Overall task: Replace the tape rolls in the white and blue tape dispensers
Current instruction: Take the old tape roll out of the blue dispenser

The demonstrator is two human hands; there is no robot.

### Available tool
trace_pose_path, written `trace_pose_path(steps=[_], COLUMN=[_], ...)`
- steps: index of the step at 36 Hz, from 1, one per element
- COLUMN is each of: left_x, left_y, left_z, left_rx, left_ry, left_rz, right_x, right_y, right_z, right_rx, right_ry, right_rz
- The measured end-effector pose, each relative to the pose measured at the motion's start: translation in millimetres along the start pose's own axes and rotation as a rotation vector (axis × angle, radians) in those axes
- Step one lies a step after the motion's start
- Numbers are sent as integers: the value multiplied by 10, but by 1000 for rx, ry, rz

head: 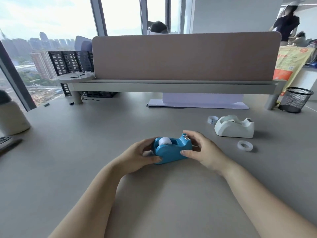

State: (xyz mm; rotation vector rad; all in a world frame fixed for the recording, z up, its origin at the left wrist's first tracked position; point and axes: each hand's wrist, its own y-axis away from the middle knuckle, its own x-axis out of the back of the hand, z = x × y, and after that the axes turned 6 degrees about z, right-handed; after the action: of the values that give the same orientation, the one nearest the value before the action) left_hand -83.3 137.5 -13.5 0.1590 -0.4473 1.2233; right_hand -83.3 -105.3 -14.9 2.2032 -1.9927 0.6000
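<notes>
While resting on the desk (85, 152), blue tape dispenser (172, 151) gripped by 2 hands.
Left hand (137, 156) fingers curled around roll end; right hand (201, 149) clasps cutter end, thumb on side.

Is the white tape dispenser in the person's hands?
No, both hands hold the blue tape dispenser; the white tape dispenser sits untouched on the desk.

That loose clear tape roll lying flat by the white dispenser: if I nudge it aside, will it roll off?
Probably not: the loose tape roll lies flat on the desk, so it should slide, not roll. It looks thin and hollow, so likely light and easy to overshoot. Its clear surface may be slippery.
</notes>
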Motion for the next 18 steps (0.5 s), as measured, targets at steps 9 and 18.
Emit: trace_pose_path(steps=[9, 18], left_x=[1, -105], left_y=[-23, -102], left_z=[-73, 156], left_rx=[-48, -25], left_ry=[-67, 99], left_rz=[34, 305], right_x=[9, -56], right_y=[69, 77], right_z=[17, -24], right_rx=[-1, 6], right_ry=[-14, -18], right_rz=[95, 143])
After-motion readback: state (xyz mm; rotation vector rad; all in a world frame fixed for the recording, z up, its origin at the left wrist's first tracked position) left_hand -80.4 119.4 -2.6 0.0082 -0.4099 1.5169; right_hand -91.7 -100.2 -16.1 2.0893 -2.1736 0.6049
